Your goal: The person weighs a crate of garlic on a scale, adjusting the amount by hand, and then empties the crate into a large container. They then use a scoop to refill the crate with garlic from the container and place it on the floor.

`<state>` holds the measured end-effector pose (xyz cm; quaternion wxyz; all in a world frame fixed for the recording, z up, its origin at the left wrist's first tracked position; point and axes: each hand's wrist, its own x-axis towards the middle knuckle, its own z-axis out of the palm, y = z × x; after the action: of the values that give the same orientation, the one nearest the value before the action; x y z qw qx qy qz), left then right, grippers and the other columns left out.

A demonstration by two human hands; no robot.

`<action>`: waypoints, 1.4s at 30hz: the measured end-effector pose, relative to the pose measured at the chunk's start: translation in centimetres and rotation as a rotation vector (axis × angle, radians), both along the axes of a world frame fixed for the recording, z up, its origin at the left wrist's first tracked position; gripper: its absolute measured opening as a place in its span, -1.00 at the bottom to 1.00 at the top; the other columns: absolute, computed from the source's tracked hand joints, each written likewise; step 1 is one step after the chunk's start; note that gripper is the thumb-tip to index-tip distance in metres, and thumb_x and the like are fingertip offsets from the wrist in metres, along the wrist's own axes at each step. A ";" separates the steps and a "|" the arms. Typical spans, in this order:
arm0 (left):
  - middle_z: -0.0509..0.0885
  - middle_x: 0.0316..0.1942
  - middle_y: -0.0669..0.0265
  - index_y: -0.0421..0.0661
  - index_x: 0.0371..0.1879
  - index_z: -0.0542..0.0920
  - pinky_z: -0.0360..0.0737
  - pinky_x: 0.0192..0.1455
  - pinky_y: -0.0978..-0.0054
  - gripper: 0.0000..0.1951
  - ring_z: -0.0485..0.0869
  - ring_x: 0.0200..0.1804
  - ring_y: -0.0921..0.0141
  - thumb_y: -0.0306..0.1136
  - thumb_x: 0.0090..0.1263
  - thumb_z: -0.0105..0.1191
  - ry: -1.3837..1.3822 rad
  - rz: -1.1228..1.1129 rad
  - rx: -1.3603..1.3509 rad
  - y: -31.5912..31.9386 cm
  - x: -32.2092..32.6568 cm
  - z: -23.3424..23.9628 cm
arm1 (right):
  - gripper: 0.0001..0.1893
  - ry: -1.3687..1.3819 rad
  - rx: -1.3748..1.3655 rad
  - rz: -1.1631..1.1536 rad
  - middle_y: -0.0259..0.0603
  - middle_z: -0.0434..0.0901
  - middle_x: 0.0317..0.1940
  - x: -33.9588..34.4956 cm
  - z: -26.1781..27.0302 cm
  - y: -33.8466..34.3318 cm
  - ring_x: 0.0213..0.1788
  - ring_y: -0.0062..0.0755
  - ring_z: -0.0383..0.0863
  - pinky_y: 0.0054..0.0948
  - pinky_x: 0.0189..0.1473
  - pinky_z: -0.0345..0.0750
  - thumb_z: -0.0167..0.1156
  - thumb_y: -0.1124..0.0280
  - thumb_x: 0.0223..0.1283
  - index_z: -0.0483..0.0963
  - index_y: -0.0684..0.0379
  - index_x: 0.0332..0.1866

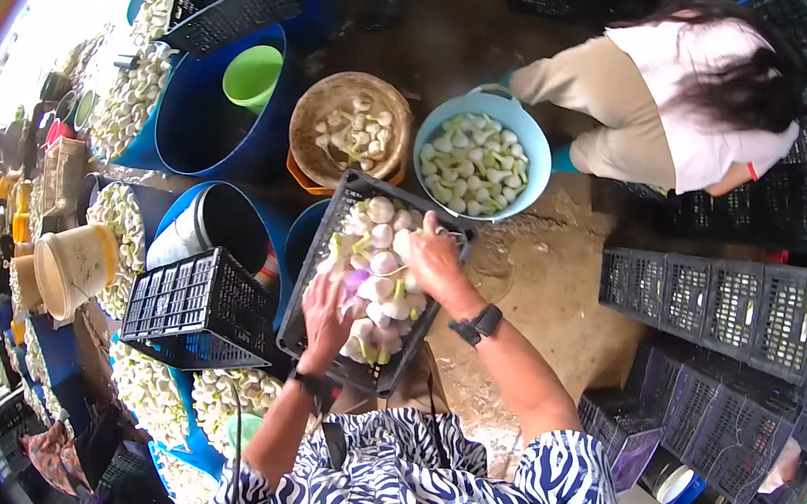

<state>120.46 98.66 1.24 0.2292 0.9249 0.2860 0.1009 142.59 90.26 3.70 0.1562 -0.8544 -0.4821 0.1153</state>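
Note:
A black plastic crate (302,292) filled with white and purplish garlic bulbs (381,263) sits before me, tilted in the view. My left hand (328,314) lies on the bulbs along the crate's left side, its fingertips beside a bright purple patch (354,281). Over the upper right of the heap, my right hand (435,256) touches a bulb (402,243); whether its fingers close around it is hidden. Beyond the crate stand a round tan basin (303,105) with some garlic bulbs and a light-blue tub (542,141) holding many trimmed bulbs.
A person (649,101) bends over at upper right, beside stacked black crates (714,305). On my left are blue barrels (164,109), an empty black crate (174,307), a green bucket (253,75), a white bucket (68,271) and heaps of garlic (149,387).

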 end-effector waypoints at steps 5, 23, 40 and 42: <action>0.52 -0.17 0.05 -0.41 -0.03 0.36 0.38 0.08 0.34 -0.50 0.50 -0.13 0.19 -0.60 -0.07 0.02 -0.109 0.886 -0.390 -2.8 -11.3 -3.5 | -0.90 0.094 0.540 0.129 -0.12 0.37 -0.69 1.6 1.6 3.1 -0.54 -0.11 0.49 -0.20 -0.52 0.44 0.04 0.46 -0.10 0.37 0.19 -0.63; 0.55 -0.50 0.30 -0.14 -0.38 0.46 0.54 -0.26 0.38 -0.90 0.55 -0.41 0.32 -0.39 0.20 -0.05 -0.397 1.397 -1.877 -4.4 -17.5 -13.9 | -0.68 0.063 0.189 -0.056 -0.05 0.57 -0.57 4.7 -10.6 4.9 -0.41 -0.08 0.59 -0.21 -0.32 0.50 0.14 0.12 -0.04 0.56 0.19 -0.58; 0.50 -0.68 0.31 -0.16 -0.54 0.48 0.46 -0.58 0.52 -0.94 0.47 -0.67 0.44 -0.47 0.14 0.03 -0.044 0.846 -1.098 -17.0 -1.6 -3.7 | -0.77 0.319 0.021 -0.619 0.04 0.50 -0.62 10.4 -10.6 -37.7 -0.47 0.01 0.55 -0.13 -0.39 0.47 0.17 0.25 -0.15 0.49 0.23 -0.62; 0.51 -0.68 0.31 -0.17 -0.53 0.49 0.47 -0.58 0.51 -0.95 0.47 -0.67 0.44 -0.48 0.13 0.02 0.064 0.694 -1.137 -20.5 2.9 -5.2 | -0.77 0.288 -0.065 -0.771 0.02 0.53 -0.59 11.3 -10.3 -44.2 -0.45 0.00 0.56 -0.15 -0.35 0.49 0.13 0.25 -0.13 0.51 0.24 -0.59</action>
<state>123.39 78.14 -4.00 0.6268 0.5169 0.5825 -0.0253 153.85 46.05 -6.60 0.2266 -0.9520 -0.0962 0.1817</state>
